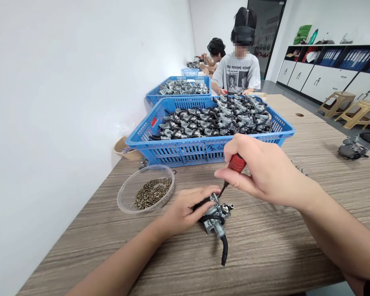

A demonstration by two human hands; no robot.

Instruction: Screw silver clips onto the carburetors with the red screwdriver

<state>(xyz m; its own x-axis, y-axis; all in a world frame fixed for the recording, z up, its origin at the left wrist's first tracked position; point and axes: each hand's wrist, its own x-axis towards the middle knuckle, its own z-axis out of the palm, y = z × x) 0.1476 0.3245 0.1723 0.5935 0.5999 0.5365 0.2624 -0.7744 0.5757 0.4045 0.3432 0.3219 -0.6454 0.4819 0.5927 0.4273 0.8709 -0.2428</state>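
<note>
A metal carburetor (214, 218) with a black rubber hose lies on the wooden table in front of me. My left hand (188, 209) grips it from the left, fingers over its upper part and thumb along its side. In my right hand (259, 168) is a screwdriver (237, 163) with a red handle, held at a tilt. Its dark shaft runs down to the top of the carburetor, close to my left fingertips; the exact tip contact is too small to make out. Left of the carburetor stands a round clear tub (123, 201) holding many small brass-coloured parts (152, 193).
Behind my hands stands a blue crate (179, 154) full of carburetors, with another blue crate (154, 96) beyond it. A single carburetor (353, 148) sits at the table's right. Two people work farther back, one in a white printed shirt (237, 72). A wall borders the left side.
</note>
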